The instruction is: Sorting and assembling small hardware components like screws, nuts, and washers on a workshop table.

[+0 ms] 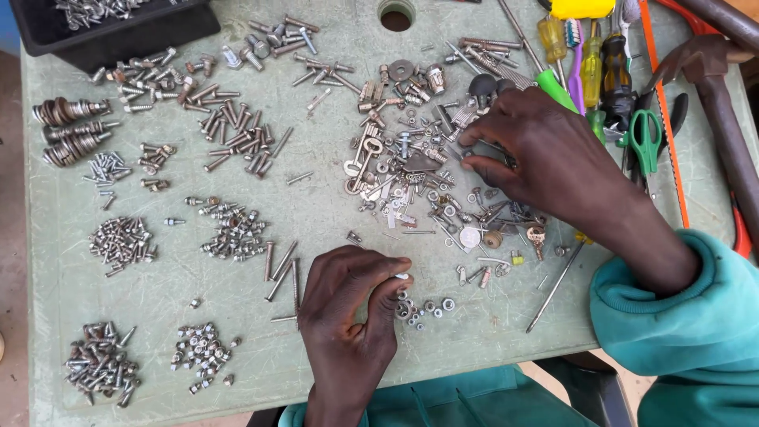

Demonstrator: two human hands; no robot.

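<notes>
Head view — sorted piles point(118, 241) at left, mixed heap point(419, 170) left; left hand point(348, 308) pinching small nut point(402, 277), right hand point(545, 158) spread over heap.

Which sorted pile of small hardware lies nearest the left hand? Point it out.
The small cluster of nuts just right of the left hand, by its fingertips. The other sorted piles lie farther left across the table.

1. Sorted screw piles point(118, 241) lie left on the table point(332, 198).
2. The mixed hardware heap point(419, 174) lies centre.
3. Screwdrivers point(589, 67) and scissors point(647, 138) lie right.
4. A tray point(118, 32) sits behind the piles.
</notes>
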